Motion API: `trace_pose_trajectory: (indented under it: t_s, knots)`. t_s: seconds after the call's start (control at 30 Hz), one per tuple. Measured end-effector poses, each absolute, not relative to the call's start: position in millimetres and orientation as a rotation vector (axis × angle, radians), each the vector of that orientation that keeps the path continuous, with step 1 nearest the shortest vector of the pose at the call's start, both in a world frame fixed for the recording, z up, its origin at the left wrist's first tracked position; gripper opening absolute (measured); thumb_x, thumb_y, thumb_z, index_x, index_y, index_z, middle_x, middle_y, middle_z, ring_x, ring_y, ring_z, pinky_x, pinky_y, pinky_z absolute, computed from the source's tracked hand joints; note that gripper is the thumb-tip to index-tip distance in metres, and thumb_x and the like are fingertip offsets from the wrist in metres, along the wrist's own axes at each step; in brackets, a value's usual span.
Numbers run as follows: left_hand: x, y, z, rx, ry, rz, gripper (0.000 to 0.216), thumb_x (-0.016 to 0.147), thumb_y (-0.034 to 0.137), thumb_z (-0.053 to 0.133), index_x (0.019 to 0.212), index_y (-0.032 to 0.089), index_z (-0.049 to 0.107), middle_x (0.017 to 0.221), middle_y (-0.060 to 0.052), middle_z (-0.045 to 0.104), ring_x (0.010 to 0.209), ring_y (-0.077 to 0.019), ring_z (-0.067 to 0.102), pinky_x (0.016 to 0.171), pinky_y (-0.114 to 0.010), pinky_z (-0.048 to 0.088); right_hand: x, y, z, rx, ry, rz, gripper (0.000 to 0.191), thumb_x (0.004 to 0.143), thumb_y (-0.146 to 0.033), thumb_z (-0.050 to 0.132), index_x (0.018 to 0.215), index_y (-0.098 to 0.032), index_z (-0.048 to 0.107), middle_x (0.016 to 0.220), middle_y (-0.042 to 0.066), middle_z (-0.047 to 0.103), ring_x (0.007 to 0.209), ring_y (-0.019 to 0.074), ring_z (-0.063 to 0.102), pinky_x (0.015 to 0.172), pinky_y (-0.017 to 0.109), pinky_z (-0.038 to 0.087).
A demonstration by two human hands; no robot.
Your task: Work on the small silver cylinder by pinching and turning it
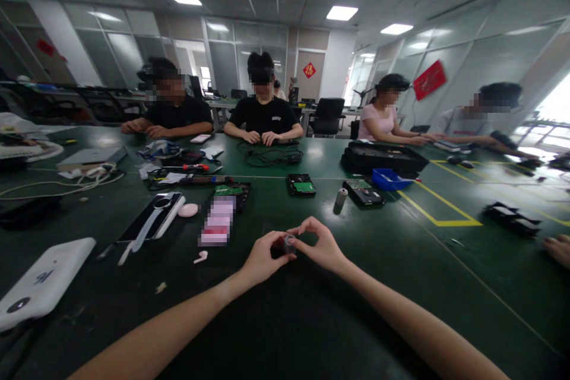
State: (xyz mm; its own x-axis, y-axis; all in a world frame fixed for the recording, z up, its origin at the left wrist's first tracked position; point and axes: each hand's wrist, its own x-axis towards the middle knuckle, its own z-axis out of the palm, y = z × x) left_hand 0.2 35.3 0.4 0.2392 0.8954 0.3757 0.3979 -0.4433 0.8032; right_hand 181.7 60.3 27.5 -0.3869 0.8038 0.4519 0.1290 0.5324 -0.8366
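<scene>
Small grey cylinder was pinched between the left hand and right hand, whose fingers met around it, on or just above the green table. Beyond, a metal cylinder stood upright beside a hard drive; a green-boarded drive lay left of them, and a pink-screened phone lay left of the hands

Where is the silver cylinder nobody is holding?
In the head view, the cylinder is right of centre, beyond the right hand and just left of a hard drive.
</scene>
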Motion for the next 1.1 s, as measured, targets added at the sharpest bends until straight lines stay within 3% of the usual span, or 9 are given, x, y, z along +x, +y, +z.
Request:
trace_pose_trajectory:
  t_s: [0.17, 0.4, 0.67, 0.9, 1.1]
  knots:
    - [0.3, 34.6, 1.0, 1.953, 1.183, 1.145, 0.037, 0.070, 0.023, 0.076, 0.105, 0.020, 0.063, 0.096, -0.003, 0.066, 0.087, -0.0194, 0.062, 0.077, -0.030, 0.049, 176.2, 59.5, 27.3, -0.792, -1.772, 0.959, 0.028, 0.079, -0.034, 0.066, 0.069, -0.021, 0.043, 0.084, 0.006, 0.072, 0.083, 0.0216, 0.069, 0.078, 0.038, 0.054]
    - [-0.2, 34.3, 1.1, 1.969, 1.212, 1.116, 0.037, 0.071, 0.025, 0.075, 0.105, 0.021, 0.062, 0.098, -0.004, 0.066, 0.087, -0.0198, 0.062, 0.077, -0.032, 0.049, 241.8, 110.0, 33.7, -0.901, -1.752, 0.922, 0.047, 0.073, -0.044, 0.070, 0.059, -0.022, 0.031, 0.086, 0.013, 0.073, 0.092, 0.0284, 0.069, 0.077, 0.040, 0.054]
    - [-0.8, 35.2, 1.4, 2.018, 1.248, 1.098, 0.038, 0.071, 0.028, 0.076, 0.105, 0.022, 0.062, 0.099, -0.003, 0.067, 0.087, -0.0205, 0.062, 0.073, -0.030, 0.048, 290.1, 133.9, 1.6, -1.022, -1.997, 0.990, 0.048, 0.068, -0.041, 0.073, 0.052, -0.021, 0.032, 0.088, 0.013, 0.073, 0.098, 0.0280, 0.067, 0.088, 0.044, 0.049]
    - [-0.7, 34.7, 3.0, 1.987, 1.234, 1.090, 0.039, 0.071, 0.027, 0.076, 0.106, 0.022, 0.062, 0.101, -0.004, 0.067, 0.089, -0.0205, 0.063, 0.075, -0.031, 0.049, 275.5, 124.4, 9.5, -1.046, -1.961, 0.942, 0.051, 0.072, -0.043, 0.069, 0.053, -0.022, 0.026, 0.085, 0.013, 0.073, 0.096, 0.0285, 0.068, 0.082, 0.041, 0.052]
    - [0.5, 35.4, 0.9, 1.966, 1.232, 1.112, 0.039, 0.070, 0.026, 0.076, 0.105, 0.021, 0.063, 0.098, -0.003, 0.067, 0.086, -0.0198, 0.062, 0.075, -0.031, 0.050, 208.2, 82.0, 26.4, -0.793, -1.751, 1.082, 0.047, 0.076, -0.035, 0.068, 0.056, -0.022, 0.027, 0.087, 0.011, 0.073, 0.095, 0.0262, 0.068, 0.077, 0.036, 0.054]
